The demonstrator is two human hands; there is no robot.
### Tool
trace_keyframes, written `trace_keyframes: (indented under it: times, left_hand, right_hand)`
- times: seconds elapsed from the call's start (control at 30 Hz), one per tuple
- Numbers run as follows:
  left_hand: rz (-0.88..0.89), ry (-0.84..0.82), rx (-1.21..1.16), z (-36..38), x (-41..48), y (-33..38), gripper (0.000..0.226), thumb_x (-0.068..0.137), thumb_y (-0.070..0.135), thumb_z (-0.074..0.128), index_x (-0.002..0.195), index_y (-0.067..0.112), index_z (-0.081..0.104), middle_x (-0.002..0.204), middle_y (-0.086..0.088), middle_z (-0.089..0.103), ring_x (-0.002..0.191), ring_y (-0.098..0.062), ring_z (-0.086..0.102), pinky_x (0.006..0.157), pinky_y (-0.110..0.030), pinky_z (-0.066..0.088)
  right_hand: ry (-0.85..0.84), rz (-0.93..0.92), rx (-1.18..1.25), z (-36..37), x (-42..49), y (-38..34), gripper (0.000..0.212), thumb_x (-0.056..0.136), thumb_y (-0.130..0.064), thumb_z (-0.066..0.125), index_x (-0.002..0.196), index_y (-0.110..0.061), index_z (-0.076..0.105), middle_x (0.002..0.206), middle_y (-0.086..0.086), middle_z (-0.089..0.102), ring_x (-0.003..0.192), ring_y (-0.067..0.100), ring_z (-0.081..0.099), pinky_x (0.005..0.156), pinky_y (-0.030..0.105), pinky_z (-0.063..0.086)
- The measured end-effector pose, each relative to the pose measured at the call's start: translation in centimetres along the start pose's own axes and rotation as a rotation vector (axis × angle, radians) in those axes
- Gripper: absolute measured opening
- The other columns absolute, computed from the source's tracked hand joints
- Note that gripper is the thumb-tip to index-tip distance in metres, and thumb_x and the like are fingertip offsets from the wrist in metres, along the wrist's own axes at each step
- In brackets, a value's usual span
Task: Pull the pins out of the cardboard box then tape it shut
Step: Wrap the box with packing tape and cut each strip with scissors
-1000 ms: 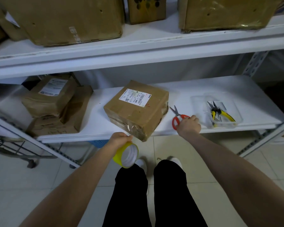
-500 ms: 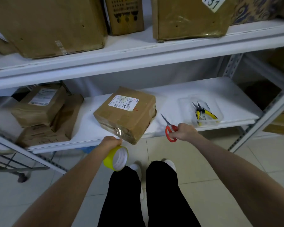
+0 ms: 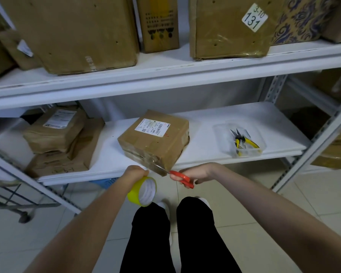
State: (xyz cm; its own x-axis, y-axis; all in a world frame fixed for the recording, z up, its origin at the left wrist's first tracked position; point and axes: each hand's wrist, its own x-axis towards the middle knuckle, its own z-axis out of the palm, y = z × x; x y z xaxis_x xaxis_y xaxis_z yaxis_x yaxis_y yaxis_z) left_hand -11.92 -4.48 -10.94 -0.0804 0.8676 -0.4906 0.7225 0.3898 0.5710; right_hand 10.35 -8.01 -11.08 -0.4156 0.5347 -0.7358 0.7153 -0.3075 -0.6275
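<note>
White shelving (image 3: 224, 119) held the cardboard box (image 3: 156, 142); at its near corner our left hand (image 3: 137, 172) gripped the tape roll (image 3: 142, 192), our right hand (image 3: 197, 172) the scissors (image 3: 182, 179); cutting taut tape there seemed wisest.

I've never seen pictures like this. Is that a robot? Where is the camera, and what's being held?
No machine here: these are a person's two bare arms, filmed by one camera worn on the head, looking down. The left hand grips a yellow tape roll. The right hand holds red scissors, blades at the near corner of the cardboard box. The box lies on the white lower shelf, near a clear tray holding yellow-handled pliers.
</note>
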Motion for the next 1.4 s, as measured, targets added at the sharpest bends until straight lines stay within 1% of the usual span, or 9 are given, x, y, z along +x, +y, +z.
trace_keyframes:
  times: [0.3,0.43,0.57,0.7,0.8,1.03,1.1,1.23,1.4]
  left_hand:
    - [-0.046,-0.092,-0.186,-0.9,-0.2,-0.3,0.012,0.087,0.014,0.064,0.096,0.008,0.058,0.098,-0.011,0.055,0.090,-0.022,0.052,0.078,-0.030,0.042]
    - [-0.057,-0.103,-0.182,-1.3,0.1,-0.8,0.016,0.086,0.014,0.066,0.098,0.008,0.056,0.096,-0.010,0.054,0.088,-0.021,0.051,0.075,-0.029,0.041]
    - [-0.056,-0.070,0.062,-1.6,0.8,-1.1,0.037,0.086,0.027,0.066,0.112,0.002,0.059,0.107,-0.007,0.058,0.103,-0.025,0.058,0.075,-0.025,0.040]
    - [-0.026,0.086,0.307,-2.2,0.5,-1.7,0.025,0.085,0.023,0.056,0.105,0.009,0.053,0.118,-0.011,0.058,0.112,-0.028,0.056,0.080,-0.028,0.042]
    - [-0.008,0.122,0.327,-3.0,0.6,-2.3,0.021,0.087,0.023,0.054,0.102,0.008,0.052,0.116,-0.013,0.059,0.108,-0.029,0.056,0.077,-0.027,0.041]
    - [0.084,0.228,0.334,-4.2,-0.3,-2.1,0.013,0.084,0.014,0.051,0.074,0.014,0.044,0.087,-0.007,0.053,0.082,-0.024,0.050,0.069,-0.027,0.039]
    - [0.131,0.249,0.337,-4.2,-0.6,-2.0,0.014,0.085,0.015,0.051,0.071,0.017,0.049,0.086,-0.005,0.055,0.083,-0.024,0.053,0.070,-0.027,0.040]
    - [0.331,0.331,0.276,-3.6,-1.4,-0.6,0.010,0.087,0.023,0.057,0.078,0.022,0.059,0.090,0.000,0.065,0.091,-0.023,0.060,0.068,-0.025,0.040]
    - [0.504,0.322,0.389,-2.1,-1.8,0.1,0.014,0.088,0.024,0.056,0.075,0.023,0.051,0.095,0.008,0.064,0.090,-0.023,0.060,0.067,-0.027,0.043]
  right_hand:
    - [0.016,-0.059,-0.034,0.4,2.5,-4.4,0.065,0.064,-0.087,0.049,0.076,-0.024,0.043,0.068,-0.003,0.038,0.062,0.013,0.035,0.068,0.027,0.031]
    - [0.098,-0.134,-0.038,0.2,2.4,-5.2,0.039,0.090,-0.057,0.053,0.077,-0.021,0.046,0.063,-0.004,0.039,0.054,0.011,0.036,0.056,0.022,0.031]
    - [0.167,-0.146,-0.170,0.0,2.3,-5.3,0.038,0.082,-0.055,0.063,0.072,-0.019,0.051,0.066,0.001,0.047,0.059,0.015,0.044,0.059,0.025,0.038]
    - [0.199,-0.201,-0.120,0.0,1.8,-6.0,0.025,0.089,-0.038,0.064,0.084,-0.014,0.064,0.074,-0.001,0.059,0.056,0.009,0.047,0.056,0.021,0.038]
    - [0.149,-0.153,-0.148,0.0,1.2,-6.7,0.040,0.090,-0.048,0.058,0.102,-0.010,0.064,0.078,-0.001,0.056,0.058,0.011,0.048,0.059,0.021,0.041]
    - [0.002,0.080,-0.413,1.6,0.4,-7.7,0.036,0.089,-0.069,0.039,0.076,-0.035,0.036,0.069,-0.003,0.032,0.058,0.017,0.030,0.080,0.033,0.039]
    - [-0.023,0.147,-0.449,1.4,-0.1,-7.2,0.038,0.092,-0.064,0.039,0.095,-0.026,0.041,0.074,-0.002,0.033,0.058,0.017,0.028,0.086,0.031,0.041]
    - [-0.035,0.150,-0.483,0.4,-0.5,-6.3,0.046,0.090,-0.063,0.046,0.113,-0.024,0.036,0.084,-0.005,0.036,0.063,0.016,0.029,0.066,0.025,0.035]
    - [0.004,0.152,-0.470,-0.4,-0.8,-5.1,0.035,0.090,-0.060,0.048,0.095,-0.027,0.042,0.082,-0.004,0.036,0.067,0.017,0.031,0.063,0.026,0.032]
